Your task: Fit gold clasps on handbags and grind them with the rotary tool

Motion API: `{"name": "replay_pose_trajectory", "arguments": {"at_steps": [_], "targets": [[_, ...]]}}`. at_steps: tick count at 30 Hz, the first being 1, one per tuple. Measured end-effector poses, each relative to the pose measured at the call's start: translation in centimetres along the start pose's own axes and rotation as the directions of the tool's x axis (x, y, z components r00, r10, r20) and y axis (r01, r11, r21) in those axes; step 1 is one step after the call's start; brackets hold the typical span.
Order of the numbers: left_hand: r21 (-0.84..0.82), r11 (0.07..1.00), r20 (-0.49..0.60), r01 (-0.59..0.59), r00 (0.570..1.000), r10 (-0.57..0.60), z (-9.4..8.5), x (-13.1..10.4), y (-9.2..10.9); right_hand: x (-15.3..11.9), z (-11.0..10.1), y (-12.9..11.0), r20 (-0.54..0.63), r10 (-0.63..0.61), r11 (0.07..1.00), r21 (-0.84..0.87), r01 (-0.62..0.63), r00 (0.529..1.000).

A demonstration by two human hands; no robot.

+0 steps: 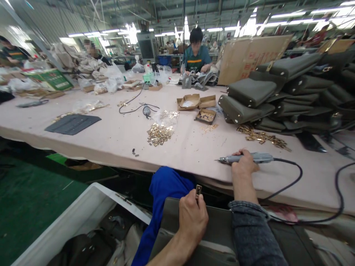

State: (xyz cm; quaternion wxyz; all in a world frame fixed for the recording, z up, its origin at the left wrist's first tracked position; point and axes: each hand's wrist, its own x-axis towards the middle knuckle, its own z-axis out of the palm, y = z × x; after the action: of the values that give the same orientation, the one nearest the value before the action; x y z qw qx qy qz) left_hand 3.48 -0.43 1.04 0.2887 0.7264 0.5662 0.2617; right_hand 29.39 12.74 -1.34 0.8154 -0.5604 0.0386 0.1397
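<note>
The left hand (193, 216) is closed, pinching 1 gold metal piece (198, 190) over a dark grey bag (219, 225) on the lap (169, 181). The right hand (244, 163) wraps around an electric screwdriver (263, 158) by the near edge of the tabletop (183, 153). Farther lies a gold pile (158, 135); at the far edge is 1 co-worker (196, 57).
</note>
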Motion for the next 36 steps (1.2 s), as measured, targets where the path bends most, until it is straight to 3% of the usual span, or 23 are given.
{"name": "replay_pose_trajectory", "arguments": {"at_steps": [3,6,11,14,17,20,23,24,28,30,31,32,34,36], "targets": [[-0.121,0.991,0.022,0.062,0.998,-0.060,-0.3,0.4,0.1,-0.4,-0.1,0.2,0.040,-0.100,0.983,-0.151,0.105,0.994],[-0.176,0.982,0.036,0.074,0.997,-0.068,-0.3,0.6,-0.1,-0.6,-1.0,-0.4,0.113,-0.215,0.901,-0.360,0.242,0.970],[-0.214,0.973,0.060,0.090,0.995,-0.079,-0.3,0.7,-0.5,-0.7,-3.7,-2.7,0.246,-0.362,0.618,-0.658,0.429,0.899],[-0.224,0.971,0.055,0.078,0.996,-0.067,-0.2,0.8,-0.7,-1.9,-5.2,-3.9,0.351,-0.389,0.457,-0.729,0.509,0.852],[-0.234,0.971,0.044,0.057,0.998,-0.048,-0.2,0.9,-0.8,-4.4,-7.0,-4.2,0.432,-0.473,0.341,-0.714,0.612,0.768],[-0.236,0.971,0.023,0.021,1.000,-0.016,-0.2,0.8,-1.0,-6.7,-8.7,-3.7,0.536,-0.519,0.326,-0.596,0.734,0.666],[-0.240,0.971,0.017,-0.005,1.000,0.009,-0.2,0.8,-1.1,-6.6,-9.6,-2.9,0.664,-0.434,0.356,-0.495,0.793,0.609],[-0.246,0.969,0.019,-0.011,1.000,0.016,-0.1,0.8,-1.2,-6.0,-9.7,-2.9,0.682,-0.394,0.383,-0.487,0.785,0.616],[-0.270,0.963,0.025,-0.019,0.999,0.027,0.1,1.1,-1.6,-4.2,-9.7,-3.8,0.608,-0.326,0.490,-0.546,0.680,0.724],[-0.274,0.962,0.023,-0.017,0.999,0.024,-0.1,1.2,-1.6,-4.9,-9.7,-4.5,0.648,-0.272,0.527,-0.519,0.673,0.712],[-0.275,0.961,0.023,-0.013,1.000,0.020,-0.3,1.2,-1.6,-5.7,-9.7,-4.8,0.712,-0.175,0.566,-0.492,0.662,0.680],[-0.276,0.961,0.027,-0.011,0.999,0.019,-0.4,1.2,-1.5,-6.8,-9.6,-5.0,0.789,-0.034,0.616,-0.467,0.635,0.613],[-0.294,0.956,0.040,-0.014,0.999,0.027,-0.8,1.1,-1.3,-9.1,-9.4,-5.2,0.884,0.262,0.704,-0.449,0.551,0.386],[-0.337,0.941,0.056,-0.023,0.997,0.044,-1.0,0.8,-1.1,-11.0,-9.0,-5.3,0.892,0.420,0.749,-0.445,0.490,0.169]]}}
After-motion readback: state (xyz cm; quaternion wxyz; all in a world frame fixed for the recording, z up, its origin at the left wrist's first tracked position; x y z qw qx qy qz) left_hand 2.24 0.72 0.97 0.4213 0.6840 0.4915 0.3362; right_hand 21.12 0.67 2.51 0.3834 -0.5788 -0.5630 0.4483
